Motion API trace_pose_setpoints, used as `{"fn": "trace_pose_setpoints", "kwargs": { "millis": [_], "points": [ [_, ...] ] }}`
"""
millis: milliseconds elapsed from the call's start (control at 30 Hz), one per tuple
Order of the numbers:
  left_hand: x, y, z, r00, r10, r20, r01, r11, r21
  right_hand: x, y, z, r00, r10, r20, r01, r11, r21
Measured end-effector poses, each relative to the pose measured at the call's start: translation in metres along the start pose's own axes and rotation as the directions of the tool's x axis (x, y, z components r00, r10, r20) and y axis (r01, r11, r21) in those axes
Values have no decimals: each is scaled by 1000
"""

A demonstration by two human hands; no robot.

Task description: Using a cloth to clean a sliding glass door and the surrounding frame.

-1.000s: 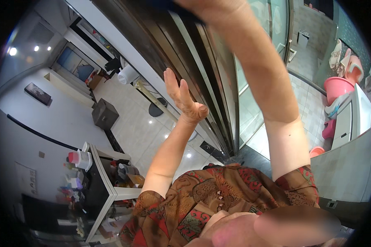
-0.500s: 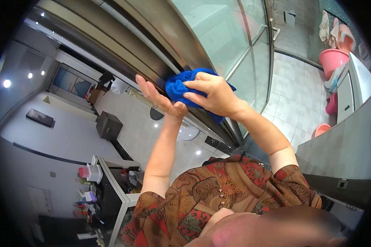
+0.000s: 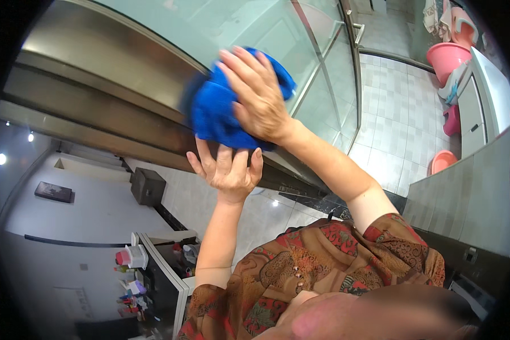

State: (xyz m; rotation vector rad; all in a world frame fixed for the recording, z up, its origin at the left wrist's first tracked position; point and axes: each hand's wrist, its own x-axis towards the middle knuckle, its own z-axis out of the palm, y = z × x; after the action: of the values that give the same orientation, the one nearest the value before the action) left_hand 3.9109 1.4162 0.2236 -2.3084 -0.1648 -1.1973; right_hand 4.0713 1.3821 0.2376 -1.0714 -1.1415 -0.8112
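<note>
A blue cloth point(image 3: 218, 110) lies bunched against the brown metal door frame point(image 3: 113, 62) and the edge of the glass panel point(image 3: 192, 25). My right hand point(image 3: 259, 102) lies over the cloth and presses it there, fingers stretched up across it and thumb tucked along its near side. Just below the cloth is my left hand point(image 3: 229, 173), open, with its fingers spread and pointing up at the frame. Its fingertips are at the cloth's lower edge; whether they touch the cloth or the metal I cannot tell.
At the right, beyond the glass, a tiled floor point(image 3: 394, 124) holds a pink tub point(image 3: 447, 59), a coral basin point(image 3: 443, 161) and a white cabinet point(image 3: 473, 113). On the left, a dark box point(image 3: 148, 187) stands by the wall, and a cluttered black table point(image 3: 161, 277) is nearer me.
My right hand has moved up and left with the cloth, its fingers now flatter over it. My left hand has dropped lower and turned its fingers toward the frame. The view has shifted.
</note>
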Motion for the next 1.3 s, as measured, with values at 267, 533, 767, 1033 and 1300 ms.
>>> {"fn": "trace_pose_setpoints", "kwargs": {
  "millis": [267, 533, 767, 1033, 1300],
  "points": [
    [-1, 1, 0, 999, 30, -32, -32, 997, -75, -39, 64, 17, 898, 290, -331, -341, 934, -108],
    [-11, 2, -4, 997, 64, -40, -68, 992, -103, 144, 138, 3, 965, -19, -262, -48, 968, -247],
    [-8, 2, -3, 992, 115, 42, -109, 986, -124, -53, 231, -10, 831, 299, -469, -456, 849, -266],
    [-12, -10, -2, 983, 182, 36, -176, 977, -119, -114, 31, 2, 857, 515, -35, -515, 857, 6],
    [5, 14, 7, 987, 145, 74, -143, 989, -30, -309, 179, -8, 668, 717, -199, -697, 510, -505]
  ]
}}
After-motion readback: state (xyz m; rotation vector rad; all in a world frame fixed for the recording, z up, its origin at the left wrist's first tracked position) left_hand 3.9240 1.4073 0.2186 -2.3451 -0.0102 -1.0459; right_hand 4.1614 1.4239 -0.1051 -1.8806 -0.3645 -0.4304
